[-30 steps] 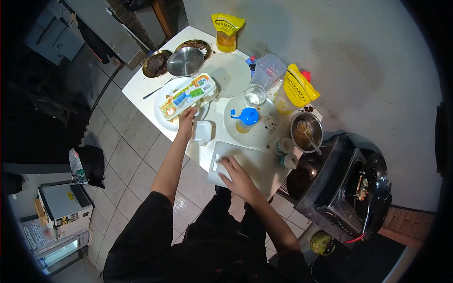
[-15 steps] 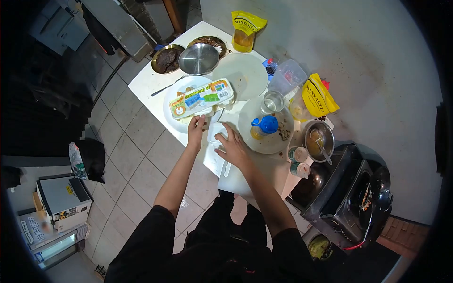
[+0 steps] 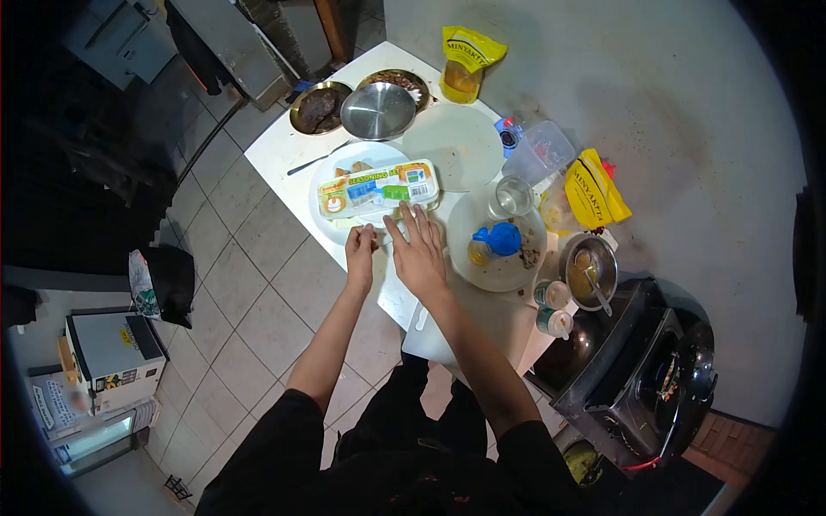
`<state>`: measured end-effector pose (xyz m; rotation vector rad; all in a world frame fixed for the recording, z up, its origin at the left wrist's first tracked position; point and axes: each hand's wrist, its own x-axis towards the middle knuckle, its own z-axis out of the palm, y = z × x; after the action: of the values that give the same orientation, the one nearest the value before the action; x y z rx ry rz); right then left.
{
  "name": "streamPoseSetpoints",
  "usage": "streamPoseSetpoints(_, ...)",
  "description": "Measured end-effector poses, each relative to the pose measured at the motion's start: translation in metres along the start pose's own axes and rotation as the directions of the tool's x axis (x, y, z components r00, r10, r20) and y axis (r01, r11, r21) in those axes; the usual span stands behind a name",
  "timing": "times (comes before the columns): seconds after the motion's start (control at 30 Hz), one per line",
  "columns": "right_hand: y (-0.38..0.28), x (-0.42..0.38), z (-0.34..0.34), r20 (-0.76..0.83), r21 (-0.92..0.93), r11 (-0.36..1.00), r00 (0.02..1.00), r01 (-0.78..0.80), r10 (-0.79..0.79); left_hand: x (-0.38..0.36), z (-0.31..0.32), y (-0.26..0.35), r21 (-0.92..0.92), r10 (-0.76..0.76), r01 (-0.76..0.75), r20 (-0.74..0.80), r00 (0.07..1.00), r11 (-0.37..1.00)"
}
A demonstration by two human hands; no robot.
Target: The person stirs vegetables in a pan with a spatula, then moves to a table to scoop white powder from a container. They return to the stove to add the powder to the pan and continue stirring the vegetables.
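Observation:
A seasoning set box point(image 3: 379, 189) with a printed label lies across a white plate point(image 3: 320, 176) on the table. My left hand point(image 3: 360, 245) is just below the box's near side, its fingers curled together; what they hold, if anything, is hidden. Beside it, my right hand point(image 3: 418, 249) has its fingers stretched out, fingertips at the box's lower edge. The small white container is mostly hidden beneath my right hand. To the right, a blue-capped bottle point(image 3: 499, 240) stands on a large round plate point(image 3: 469, 273) with crumbs.
Two brown-filled dishes and a steel lid point(image 3: 378, 111) are at the back left. A glass point(image 3: 513, 196), yellow pouches point(image 3: 594, 190), shaker jars point(image 3: 553, 295) and a steel bowl point(image 3: 588, 272) stand right. A white cutting board point(image 3: 434, 335) lies in front; a stove point(image 3: 637, 370) is right.
My right hand has moved up and over the small white container toward the box, its fingers straightening. The view has shifted slightly, so the table appears a little lower and further right.

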<state>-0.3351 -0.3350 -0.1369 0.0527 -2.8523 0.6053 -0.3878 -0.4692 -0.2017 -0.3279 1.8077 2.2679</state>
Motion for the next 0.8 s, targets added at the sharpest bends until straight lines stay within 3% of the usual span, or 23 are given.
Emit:
streamPoseSetpoints(0.3,0.001,0.015,0.007,0.12,-0.048,0.998,0.993,0.026,-0.02,-0.046,-0.012,-0.007,-0.008,-0.034,0.033,-0.13,0.991,0.999)
streamPoseSetpoints(0.43,-0.011,0.003,-0.011,0.028,0.072,0.997,0.999,0.013,-0.015,-0.068,-0.028,-0.002,-0.085,-0.07,0.058,-0.155,0.985,0.995)
streamPoseSetpoints(0.5,-0.022,-0.013,-0.028,-0.016,0.146,0.989,1.0,0.002,0.0,-0.083,-0.04,0.005,-0.122,-0.097,0.082,-0.121,0.988,0.989)
streamPoseSetpoints(0.6,-0.037,-0.041,-0.059,-0.063,0.392,0.919,0.996,-0.03,0.059,-0.099,-0.066,0.01,-0.21,-0.074,0.109,0.168,0.983,0.972)
streamPoseSetpoints(0.63,-0.041,-0.049,-0.07,-0.06,0.396,0.918,0.996,-0.036,0.065,-0.105,-0.066,0.019,-0.205,-0.079,0.113,0.168,0.983,0.972)
streamPoseSetpoints(0.7,-0.045,-0.064,-0.093,-0.004,0.662,0.744,0.992,-0.091,0.125,-0.12,-0.067,0.04,-0.178,-0.02,0.084,0.332,0.943,0.98)
streamPoseSetpoints(0.8,-0.047,-0.074,-0.133,-0.042,0.666,0.743,0.991,-0.067,0.127,-0.142,-0.049,0.074,-0.142,-0.013,0.068,0.358,0.934,0.988)
